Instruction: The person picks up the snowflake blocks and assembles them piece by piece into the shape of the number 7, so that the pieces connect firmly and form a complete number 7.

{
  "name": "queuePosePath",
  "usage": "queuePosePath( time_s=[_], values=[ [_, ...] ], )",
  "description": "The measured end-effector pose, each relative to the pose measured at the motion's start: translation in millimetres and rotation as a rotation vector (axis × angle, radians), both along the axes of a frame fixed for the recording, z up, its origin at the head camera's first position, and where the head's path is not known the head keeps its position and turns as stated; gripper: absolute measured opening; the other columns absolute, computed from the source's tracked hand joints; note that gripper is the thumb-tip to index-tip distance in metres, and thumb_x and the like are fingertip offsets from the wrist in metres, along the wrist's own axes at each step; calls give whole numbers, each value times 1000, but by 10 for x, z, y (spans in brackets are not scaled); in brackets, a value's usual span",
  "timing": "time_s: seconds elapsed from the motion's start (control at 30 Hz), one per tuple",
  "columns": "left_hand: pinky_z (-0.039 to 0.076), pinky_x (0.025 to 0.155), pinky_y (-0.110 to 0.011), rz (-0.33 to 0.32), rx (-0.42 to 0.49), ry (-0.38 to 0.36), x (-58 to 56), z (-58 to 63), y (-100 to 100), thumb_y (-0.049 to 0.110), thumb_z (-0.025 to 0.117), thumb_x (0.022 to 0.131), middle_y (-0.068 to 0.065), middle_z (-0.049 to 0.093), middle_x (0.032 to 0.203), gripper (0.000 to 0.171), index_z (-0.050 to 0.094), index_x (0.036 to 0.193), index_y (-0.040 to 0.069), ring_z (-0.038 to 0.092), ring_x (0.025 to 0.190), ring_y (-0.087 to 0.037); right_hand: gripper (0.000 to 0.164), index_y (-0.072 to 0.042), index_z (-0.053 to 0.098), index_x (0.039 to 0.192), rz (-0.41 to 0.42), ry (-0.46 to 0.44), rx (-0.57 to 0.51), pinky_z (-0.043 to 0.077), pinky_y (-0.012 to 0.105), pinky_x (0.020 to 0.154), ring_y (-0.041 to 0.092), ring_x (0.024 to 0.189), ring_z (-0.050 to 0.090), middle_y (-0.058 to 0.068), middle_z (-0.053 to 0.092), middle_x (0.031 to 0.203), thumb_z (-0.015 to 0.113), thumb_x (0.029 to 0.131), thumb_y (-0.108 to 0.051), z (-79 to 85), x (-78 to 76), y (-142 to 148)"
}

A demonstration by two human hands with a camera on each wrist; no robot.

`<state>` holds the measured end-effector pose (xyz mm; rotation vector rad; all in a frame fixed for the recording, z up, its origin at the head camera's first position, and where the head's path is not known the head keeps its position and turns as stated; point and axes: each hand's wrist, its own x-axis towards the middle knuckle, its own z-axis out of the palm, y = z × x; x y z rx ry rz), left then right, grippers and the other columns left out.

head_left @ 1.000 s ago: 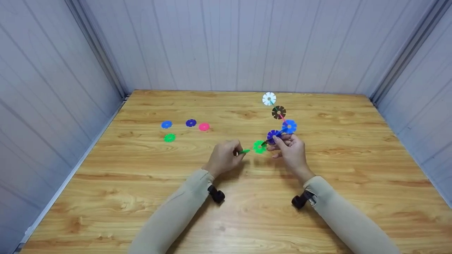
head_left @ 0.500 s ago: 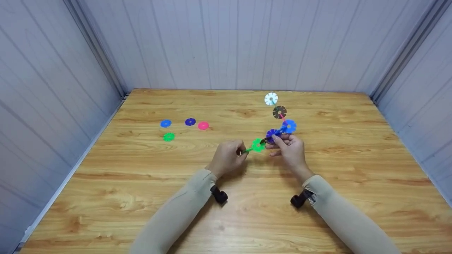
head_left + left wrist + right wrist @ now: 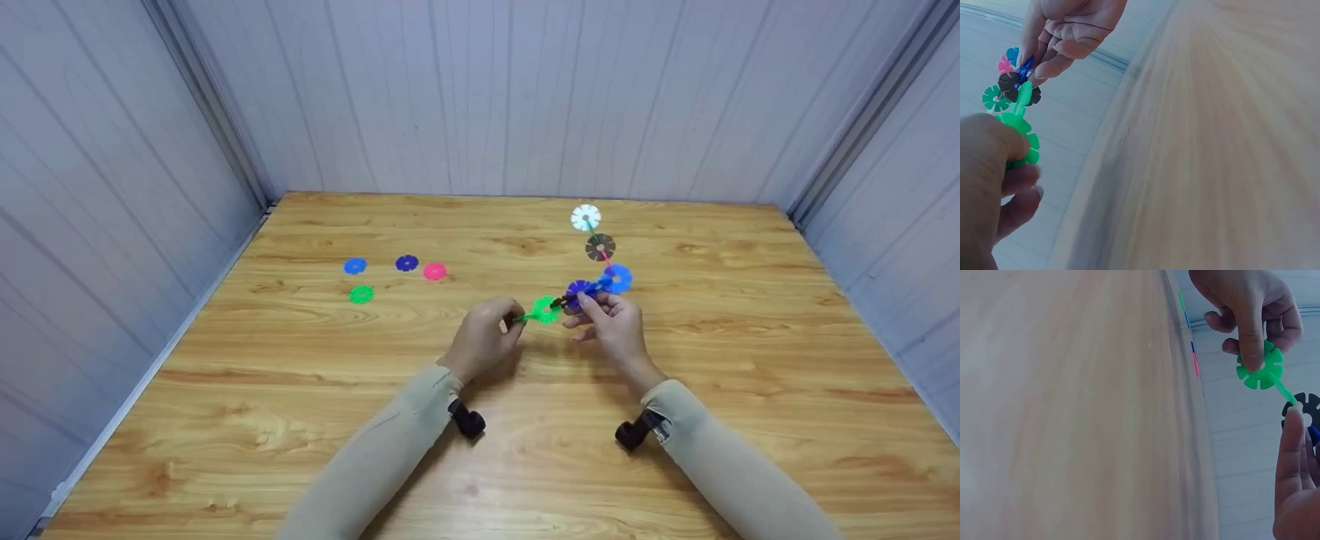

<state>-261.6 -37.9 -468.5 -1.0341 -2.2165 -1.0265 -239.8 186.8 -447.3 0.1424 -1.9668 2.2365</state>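
Note:
My left hand [image 3: 486, 337] pinches a green notched plastic disc [image 3: 1269, 378] between thumb and fingers. Its slot meets a second green disc [image 3: 541, 315], which ends a chain of interlocked discs; how deep they sit together I cannot tell. My right hand [image 3: 621, 330] pinches the chain at a purple-blue disc [image 3: 575, 292], with some fingers extended below it. From there the chain runs away through a blue disc [image 3: 623, 280], an edge-on pink one [image 3: 606, 257] and a dark brown disc [image 3: 592, 250] to a white disc [image 3: 577, 219]. Both hands are above the tabletop.
On the left of the wooden table [image 3: 300, 420] lie loose flat discs: blue [image 3: 349, 267], green [image 3: 355, 297], dark blue [image 3: 401, 264] and pink [image 3: 428, 273]. Pale panelled walls [image 3: 495, 97] stand behind the table and on both sides.
The left hand's green disc has come rightward from a small gap to meet the chain's end green disc. The chain's far white end has swung slightly right; the right hand keeps its pinch.

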Motion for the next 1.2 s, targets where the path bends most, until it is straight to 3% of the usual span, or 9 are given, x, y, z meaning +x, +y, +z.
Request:
queuePosePath(
  time_s=[0.27,0.5,0.77,1.03,1.2],
  values=[
    [53,64,-22,4,34,31,27,-16,1,-6,71,84,-4,67,78,12,65,82,4,63,70,-11,32,15,59,98,70,-34,66,47,23,40,14,50,62,18,71,78,54,103,-16,-20,18,24],
    [49,60,-19,4,1,23,51,-5,35,-7,69,83,-2,65,76,14,63,80,5,58,67,-8,31,11,58,85,54,-38,130,34,18,34,7,38,46,7,63,61,53,104,-13,18,2,32],
    [42,54,-18,-52,52,43,71,-12,72,-14,62,81,-3,60,70,18,61,77,4,49,60,-8,28,10,58,83,79,-51,167,34,18,38,7,41,47,6,60,60,52,103,-8,102,-2,-1],
    [48,57,-17,-24,66,15,73,-31,75,-10,66,82,-3,64,73,15,63,79,4,57,63,-8,31,15,56,90,129,-28,146,37,20,35,9,41,49,8,62,64,50,105,-11,61,6,23],
    [51,60,-20,21,17,0,58,-36,50,-3,69,85,-4,67,79,10,64,84,5,62,67,-9,32,16,56,93,94,14,148,38,20,35,11,44,51,14,62,69,52,104,-14,43,-11,-6]
  ],
)
